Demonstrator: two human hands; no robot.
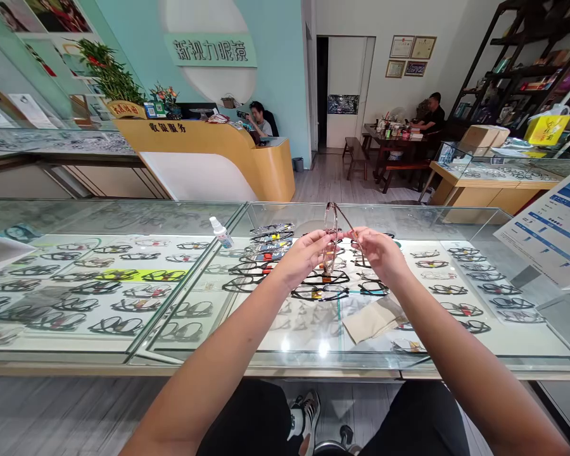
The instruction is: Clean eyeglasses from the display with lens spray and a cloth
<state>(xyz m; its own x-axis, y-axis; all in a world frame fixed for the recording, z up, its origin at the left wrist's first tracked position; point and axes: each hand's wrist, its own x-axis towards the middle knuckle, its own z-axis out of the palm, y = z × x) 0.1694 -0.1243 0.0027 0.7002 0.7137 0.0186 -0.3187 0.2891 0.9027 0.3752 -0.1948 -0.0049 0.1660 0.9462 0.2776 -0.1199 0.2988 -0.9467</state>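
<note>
Above the glass counter I hold up a pair of eyeglasses (331,221) with a thin brownish frame, turned nearly edge-on. My left hand (308,253) pinches the frame at its lens side. On the other side my right hand (377,253) has its fingers closed around a temple arm. Beneath my hands, several dark-framed glasses (320,294) lie on the counter top. A beige cleaning cloth (373,320) rests below my right hand. To the left stands a small white spray bottle (221,232).
Rows of eyeglasses (116,326) fill the glass display case (190,354) on both sides. A printed sheet (551,228) stands at the right. Beyond are a yellow reception desk (270,168) with a person, and another person at a dark table.
</note>
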